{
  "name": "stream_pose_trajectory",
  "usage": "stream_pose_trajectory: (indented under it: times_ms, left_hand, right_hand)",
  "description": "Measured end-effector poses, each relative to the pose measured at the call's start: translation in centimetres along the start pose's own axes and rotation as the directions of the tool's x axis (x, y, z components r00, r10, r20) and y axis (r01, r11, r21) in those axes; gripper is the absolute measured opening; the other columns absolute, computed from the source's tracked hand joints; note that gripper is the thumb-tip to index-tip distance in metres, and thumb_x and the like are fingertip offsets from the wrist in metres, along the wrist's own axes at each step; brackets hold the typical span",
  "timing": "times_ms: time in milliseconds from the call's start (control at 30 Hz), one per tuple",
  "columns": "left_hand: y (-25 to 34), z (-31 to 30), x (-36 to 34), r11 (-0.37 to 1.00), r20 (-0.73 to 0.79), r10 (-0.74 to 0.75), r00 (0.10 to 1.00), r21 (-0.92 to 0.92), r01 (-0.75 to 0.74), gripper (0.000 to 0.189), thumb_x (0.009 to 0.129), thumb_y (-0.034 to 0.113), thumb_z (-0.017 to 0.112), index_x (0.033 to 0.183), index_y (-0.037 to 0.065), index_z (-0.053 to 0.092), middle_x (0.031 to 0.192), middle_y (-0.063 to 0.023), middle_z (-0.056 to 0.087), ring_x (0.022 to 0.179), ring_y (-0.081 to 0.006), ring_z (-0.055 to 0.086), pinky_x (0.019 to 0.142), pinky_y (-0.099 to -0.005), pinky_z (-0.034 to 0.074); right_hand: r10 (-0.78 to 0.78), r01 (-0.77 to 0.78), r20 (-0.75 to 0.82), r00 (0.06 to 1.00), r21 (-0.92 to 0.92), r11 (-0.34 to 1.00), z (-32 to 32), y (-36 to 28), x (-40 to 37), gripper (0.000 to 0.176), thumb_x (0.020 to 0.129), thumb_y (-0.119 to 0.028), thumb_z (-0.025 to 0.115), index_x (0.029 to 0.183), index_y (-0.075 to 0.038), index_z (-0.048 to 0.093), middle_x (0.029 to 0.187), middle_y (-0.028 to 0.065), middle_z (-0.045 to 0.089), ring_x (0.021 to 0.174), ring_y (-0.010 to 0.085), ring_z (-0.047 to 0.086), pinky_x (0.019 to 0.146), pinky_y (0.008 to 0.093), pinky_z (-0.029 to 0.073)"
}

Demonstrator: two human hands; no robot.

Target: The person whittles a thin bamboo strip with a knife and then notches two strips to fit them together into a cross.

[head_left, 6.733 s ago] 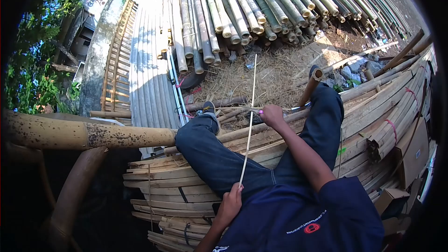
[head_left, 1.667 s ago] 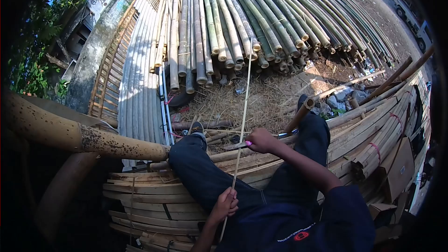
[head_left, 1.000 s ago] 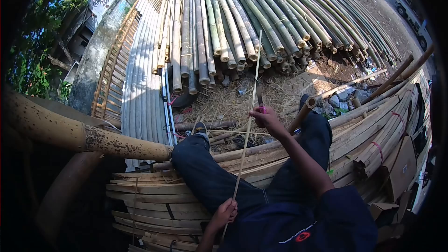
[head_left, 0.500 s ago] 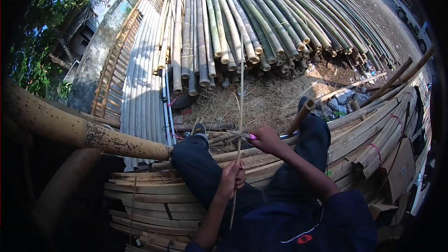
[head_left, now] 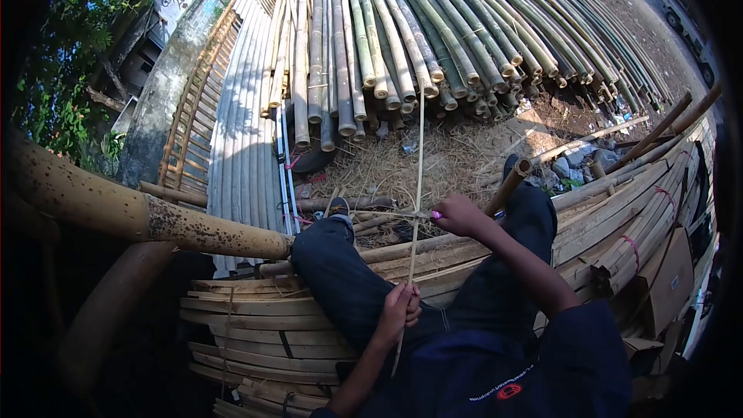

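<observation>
Bamboo, thick and speckled, juts in from my left, above a stack of slats, its end just beside my left knee. Next comes my left hand, low over my lap, fingers curled tight and pinching a thin pale strip. The strip lies between my knees, its long axis pointing away from me with a slight lean to the right; its tail drops below my fist and its far end overlaps the pole ends ahead. Farther out, a knife meets the strip crosswise; I cannot tell whether the edge bites. My right hand wraps its pink handle, just right of the strip. My left is nearer the tail, my right nearer the far end. Rightmost, a cardboard box leans.
</observation>
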State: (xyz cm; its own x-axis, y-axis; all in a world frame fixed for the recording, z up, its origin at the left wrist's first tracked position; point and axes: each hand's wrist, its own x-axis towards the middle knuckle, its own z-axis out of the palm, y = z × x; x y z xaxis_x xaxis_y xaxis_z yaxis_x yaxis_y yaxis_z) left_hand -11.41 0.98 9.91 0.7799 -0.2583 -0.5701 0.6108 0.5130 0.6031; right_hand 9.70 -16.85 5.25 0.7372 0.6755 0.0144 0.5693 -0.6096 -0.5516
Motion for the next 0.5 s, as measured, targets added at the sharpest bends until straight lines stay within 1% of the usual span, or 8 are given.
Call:
stream_pose_trajectory:
  times_ms: [33, 100, 167, 233, 267, 300, 433, 500]
  left_hand:
    - [0.2, -0.1, 0.2, 1.0, 0.0, -0.001, 1.0, -0.003, 0.001, 0.021, 0.101, 0.028, 0.036, 0.093, 0.01, 0.043, 0.059, 0.0052, 0.027, 0.043, -0.0023, 0.023, 0.036, -0.0182, 0.018]
    - [0.2, -0.1, 0.6, 0.971, -0.104, 0.098, 0.99, 0.226, -0.072, 0.021, 0.101, 0.027, 0.036, 0.093, 0.009, 0.044, 0.058, 0.0051, 0.028, 0.042, -0.0025, 0.024, 0.037, -0.0183, 0.02]
    - [-0.8, 0.0, 0.9, 0.943, -0.096, 0.151, 0.984, 0.311, -0.114, 0.022, 0.102, 0.026, 0.036, 0.092, 0.008, 0.044, 0.058, 0.005, 0.028, 0.042, -0.0027, 0.025, 0.037, -0.019, 0.021]
    - [-1.2, 0.1, 1.0, 0.875, -0.117, 0.235, 0.965, 0.457, -0.158, 0.022, 0.102, 0.025, 0.035, 0.092, 0.007, 0.044, 0.057, 0.005, 0.028, 0.042, -0.0027, 0.027, 0.036, -0.0196, 0.021]
    - [-1.3, 0.2, 1.0, 0.873, -0.115, 0.235, 0.965, 0.462, -0.158, 0.022, 0.102, 0.025, 0.035, 0.092, 0.007, 0.044, 0.057, 0.005, 0.028, 0.042, -0.0027, 0.027, 0.036, -0.0196, 0.021]
    - [-1.3, 0.2, 0.9, 0.877, -0.115, 0.223, 0.968, 0.458, -0.147, 0.022, 0.102, 0.025, 0.035, 0.092, 0.007, 0.044, 0.057, 0.005, 0.029, 0.041, -0.0027, 0.027, 0.036, -0.0196, 0.021]
    - [-0.1, 0.6, 0.9, 0.919, -0.138, 0.166, 0.976, 0.382, -0.102, 0.022, 0.101, 0.024, 0.035, 0.091, 0.007, 0.044, 0.057, 0.0052, 0.028, 0.041, -0.0031, 0.027, 0.037, -0.0199, 0.022]
    - [0.1, 0.5, 0.9, 0.913, -0.152, 0.17, 0.974, 0.396, -0.097, 0.022, 0.101, 0.023, 0.036, 0.091, 0.006, 0.044, 0.056, 0.0051, 0.029, 0.042, -0.0031, 0.027, 0.037, -0.02, 0.023]
  right_hand:
    - [-0.058, 0.058, 0.098, 0.994, 0.003, 0.998, 0.6, -1.8, -0.8, 0.026, 0.076, -0.029, 0.057, 0.066, -0.005, 0.063, 0.061, 0.0187, 0.059, 0.062, 0.0382, 0.06, 0.059, 0.048, 0.047]
    - [-0.211, 0.213, 0.147, 0.966, 0.004, 0.977, 1.8, -4.4, -2.1, 0.025, 0.077, -0.028, 0.056, 0.066, -0.007, 0.064, 0.06, 0.0171, 0.059, 0.061, 0.036, 0.061, 0.057, 0.0471, 0.047]
    - [-0.176, 0.184, 0.179, 0.968, -0.03, 0.982, 1.7, -5.3, -2.1, 0.026, 0.077, -0.029, 0.056, 0.066, -0.007, 0.064, 0.059, 0.0169, 0.058, 0.06, 0.0359, 0.06, 0.056, 0.0472, 0.047]
    - [-0.067, 0.067, -0.017, 0.998, -0.011, 0.998, 2.0, -3.3, -1.2, 0.027, 0.077, -0.029, 0.055, 0.063, -0.007, 0.063, 0.06, 0.0165, 0.058, 0.06, 0.036, 0.06, 0.055, 0.0476, 0.046]
    - [0.067, -0.071, -0.09, 0.994, -0.038, 0.997, 1.8, -1.6, -0.3, 0.026, 0.076, -0.028, 0.055, 0.062, -0.007, 0.062, 0.061, 0.0162, 0.059, 0.061, 0.036, 0.06, 0.056, 0.048, 0.046]
    - [0.027, -0.026, 0.006, 1.0, -0.136, 0.99, 0.6, -0.6, 0.1, 0.025, 0.076, -0.027, 0.055, 0.065, -0.007, 0.063, 0.064, 0.0166, 0.06, 0.063, 0.036, 0.061, 0.058, 0.0483, 0.046]
    - [0.122, -0.125, -0.116, 0.986, -0.013, 0.992, 3.2, -2.0, 0.0, 0.025, 0.077, -0.028, 0.056, 0.065, -0.006, 0.062, 0.066, 0.0171, 0.06, 0.066, 0.037, 0.061, 0.06, 0.0483, 0.047]
    - [0.012, -0.013, -0.023, 1.0, -0.042, 0.999, 3.1, -3.9, -0.8, 0.026, 0.077, -0.028, 0.056, 0.064, -0.006, 0.062, 0.063, 0.0172, 0.059, 0.062, 0.0376, 0.06, 0.059, 0.0485, 0.047]
